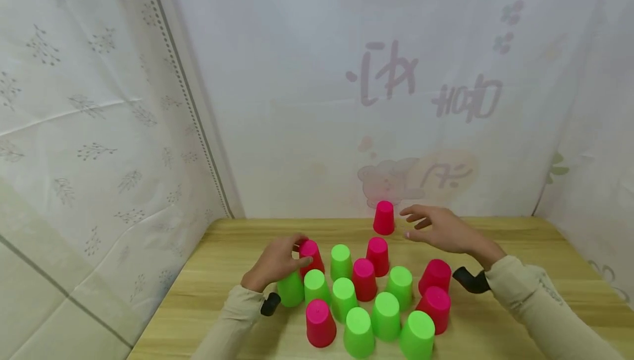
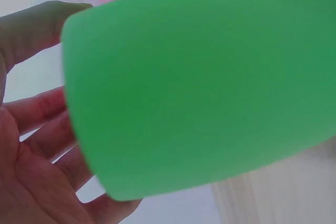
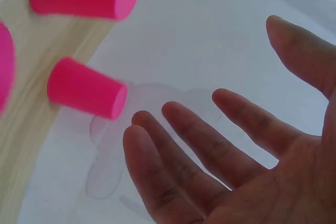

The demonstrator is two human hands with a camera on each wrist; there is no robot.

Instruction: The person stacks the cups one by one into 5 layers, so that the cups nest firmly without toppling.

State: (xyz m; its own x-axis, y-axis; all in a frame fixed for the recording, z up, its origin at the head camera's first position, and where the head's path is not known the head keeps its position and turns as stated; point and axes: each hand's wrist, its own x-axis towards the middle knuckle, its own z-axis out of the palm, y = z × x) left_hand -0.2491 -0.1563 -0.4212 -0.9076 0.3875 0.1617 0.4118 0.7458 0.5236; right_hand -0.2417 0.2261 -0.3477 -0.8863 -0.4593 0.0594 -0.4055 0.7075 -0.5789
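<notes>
In the head view, seven pink and eight green cups stand upside down on a wooden table (image 1: 208,277), before a white cloth (image 1: 297,101) with pale prints. At 10 o'clock of the group, the left hand (image 1: 274,262) is at a pink cup (image 1: 312,250): its thumb lies across the near side, and its other fingers reach to the far side. I cannot tell if they really grasp it. A green cup (image 1: 290,291) stands at 7 o'clock from this one, just beside it. The right hand (image 1: 446,230) is at 2 o'clock of the group, its fingers loose and holding nothing. At 9 o'clock from it stands the farthest pink cup (image 1: 383,218), near the fingertips but apart from them.

In the left wrist view, one large green cup covers the middle. The left hand is seen at 8 o'clock, its fingers spread and partly hidden behind this cup, so their contact cannot be seen.

In the right wrist view, the right hand comes from 4 o'clock with palm visible and fingers released. Two pink cups are at 9 and 10 o'clock, the lower one near the fingertips, not touched
</notes>
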